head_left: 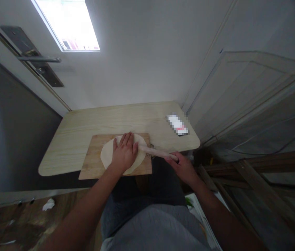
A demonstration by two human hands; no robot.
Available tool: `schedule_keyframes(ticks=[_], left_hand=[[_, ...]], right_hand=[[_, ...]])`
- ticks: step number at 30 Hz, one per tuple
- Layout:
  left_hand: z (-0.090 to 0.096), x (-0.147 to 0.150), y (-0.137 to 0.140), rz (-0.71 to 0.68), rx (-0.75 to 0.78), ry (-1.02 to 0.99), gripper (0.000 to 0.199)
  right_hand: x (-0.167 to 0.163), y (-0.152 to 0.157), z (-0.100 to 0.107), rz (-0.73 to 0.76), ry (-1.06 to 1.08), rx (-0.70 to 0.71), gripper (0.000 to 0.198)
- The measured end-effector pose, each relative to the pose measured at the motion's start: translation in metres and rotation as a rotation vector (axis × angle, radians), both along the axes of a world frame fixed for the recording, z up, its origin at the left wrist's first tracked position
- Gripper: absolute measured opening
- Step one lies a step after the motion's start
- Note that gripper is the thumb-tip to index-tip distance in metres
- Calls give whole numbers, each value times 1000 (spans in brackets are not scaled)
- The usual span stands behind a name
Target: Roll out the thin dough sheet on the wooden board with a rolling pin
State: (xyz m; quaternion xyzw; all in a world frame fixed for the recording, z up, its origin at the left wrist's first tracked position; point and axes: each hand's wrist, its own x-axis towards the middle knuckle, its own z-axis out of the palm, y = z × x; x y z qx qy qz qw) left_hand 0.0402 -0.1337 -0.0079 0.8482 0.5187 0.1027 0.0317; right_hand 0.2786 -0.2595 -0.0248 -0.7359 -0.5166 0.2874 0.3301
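Note:
A thin, roughly round sheet of dough [107, 153] is spread over a wooden cutting board [91, 164]. My left hand [124, 151] lies flat on the dough with its fingers stretched forward and slightly apart. In my right hand [184, 168], beyond the board's right edge, is one end of a pale rolling pin [160, 153], gripped with closed fingers. The pin slants leftward, and its far end rests at the right part of the dough, close to my left thumb.
The board sits at the front edge of a light wood table [71, 136]. A pixelated phone-like object [177, 124] lies at the table's right. Behind stands a white door with a metal handle [40, 59]. Wooden slats [257, 177] are at right; crumpled paper [48, 204] lies on the floor.

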Motion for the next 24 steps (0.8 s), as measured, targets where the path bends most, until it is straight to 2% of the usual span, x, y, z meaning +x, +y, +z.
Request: schedule_keyframes(ticks=[10,15,18,21,24], left_hand=[[-2,-31,-48,53,-31,-47,57],[-5,-31,-76,152,-11,-99,71],[-8,-15,-94,197,37,-116,76],[-15,6,-105,85,-1,-104,75],[-23,19,-107,31,-26,-109,77]], right_hand=[[-8,-5,4,171,-24,-65,35],[-4,-6,8,299,-47,-91,32],[1,-7,8,215,-12,-61,37],[6,-6,8,53,18,-8,41],[7,-5,9,-25,16,4,46]])
